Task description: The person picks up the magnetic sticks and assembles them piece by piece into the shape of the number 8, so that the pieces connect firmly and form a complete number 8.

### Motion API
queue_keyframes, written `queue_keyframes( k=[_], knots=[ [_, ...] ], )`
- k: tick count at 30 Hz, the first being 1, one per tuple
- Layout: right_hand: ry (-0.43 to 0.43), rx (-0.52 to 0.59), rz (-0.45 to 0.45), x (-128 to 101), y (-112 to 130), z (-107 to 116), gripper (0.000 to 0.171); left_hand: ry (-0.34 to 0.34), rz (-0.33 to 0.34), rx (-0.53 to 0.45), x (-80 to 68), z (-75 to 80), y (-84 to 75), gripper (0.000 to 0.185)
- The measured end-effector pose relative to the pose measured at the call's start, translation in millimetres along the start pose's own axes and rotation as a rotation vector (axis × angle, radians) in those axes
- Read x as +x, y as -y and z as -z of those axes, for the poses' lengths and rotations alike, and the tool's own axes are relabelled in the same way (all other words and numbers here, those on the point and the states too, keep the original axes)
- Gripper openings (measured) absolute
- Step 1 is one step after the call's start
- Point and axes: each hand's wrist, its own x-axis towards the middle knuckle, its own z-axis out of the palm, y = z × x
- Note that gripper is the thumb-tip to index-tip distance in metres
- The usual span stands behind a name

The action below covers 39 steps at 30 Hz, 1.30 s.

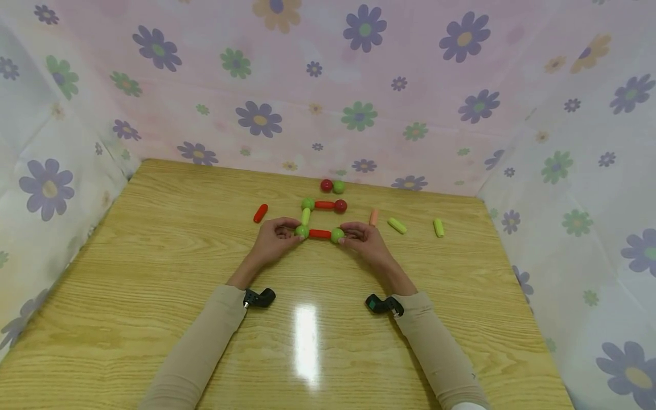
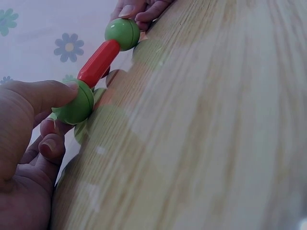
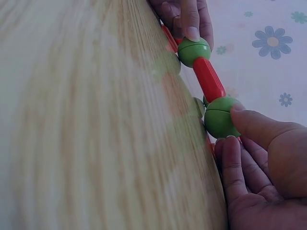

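Note:
A three-sided frame of balls and rods lies on the table. Its near side is a red rod (image 1: 320, 234) between two green balls. My left hand (image 1: 274, 242) pinches the near-left green ball (image 2: 76, 103) between thumb and fingers. On the other end my right hand (image 1: 366, 245) pinches the near-right green ball (image 3: 221, 117). A yellow-green rod (image 1: 305, 217) runs back from the left ball to another green ball (image 1: 308, 204). From there a second red rod (image 1: 325, 205) reaches a dark red ball (image 1: 340, 206). The right side of the frame has no rod.
Behind the frame sit a loose dark red ball (image 1: 326, 185) and a green ball (image 1: 339, 187). A loose red rod (image 1: 261, 213) lies at left. Toward the right are an orange rod (image 1: 374, 217) and two yellow-green rods (image 1: 397, 225). Flowered cloth (image 1: 287, 85) hangs around the table.

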Motion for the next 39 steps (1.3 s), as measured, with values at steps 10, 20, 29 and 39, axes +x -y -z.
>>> queue_keyframes(
  k=[10, 20, 29, 39],
  knots=[
    [-0.032, 0.004, -0.015, 1, -3, 0, 0.037, -0.002, 0.008, 0.013, -0.6, -0.4, -1.6, 0.031],
    [-0.159, 0.134, -0.037, -3, -3, -2, 0.033, -0.006, 0.020, -0.015, -0.5, -1.0, -1.7, 0.030],
    [-0.390, 0.259, 0.019, -1, 2, 16, 0.028, -0.009, 0.007, -0.012, 0.3, -0.5, -0.6, 0.030],
    [-0.521, 0.104, 0.034, 2, 1, 48, 0.031, -0.005, 0.002, -0.016, -0.3, -0.5, -3.1, 0.031]
  ],
)
